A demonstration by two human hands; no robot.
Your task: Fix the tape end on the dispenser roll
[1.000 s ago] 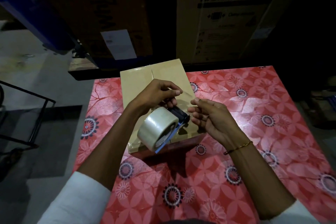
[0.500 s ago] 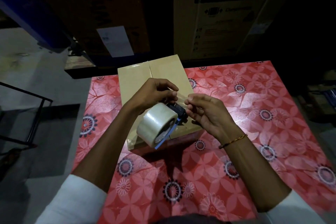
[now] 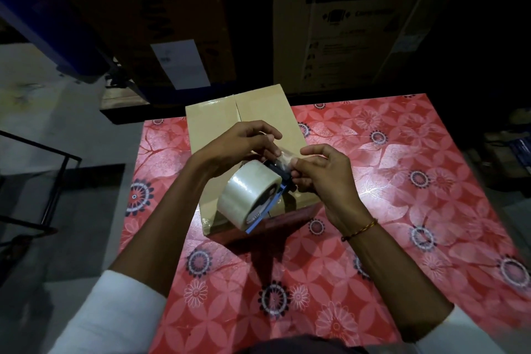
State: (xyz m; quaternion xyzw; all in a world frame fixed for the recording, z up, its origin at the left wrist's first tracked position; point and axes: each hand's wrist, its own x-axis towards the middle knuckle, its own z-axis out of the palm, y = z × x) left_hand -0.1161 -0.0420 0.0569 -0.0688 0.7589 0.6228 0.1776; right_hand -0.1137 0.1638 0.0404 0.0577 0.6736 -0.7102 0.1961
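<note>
1. Left hand [image 3: 232,146] is gripping the dispenser [image 3: 283,178], roll [image 3: 248,197] hanging over the box [image 3: 212,123]
2. Right hand [image 3: 319,175] is pinching the tape end [image 3: 284,157]
3. Box is sitting on the counter [image 3: 402,181]

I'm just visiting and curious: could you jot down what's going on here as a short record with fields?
Left hand: left hand grips the tape dispenser
Right hand: right hand pinches the clear tape end
Roll: tape roll, clear, on the dispenser
Below: closed cardboard box
Surface: red floral tablecloth
Behind: washing machine carton
</note>
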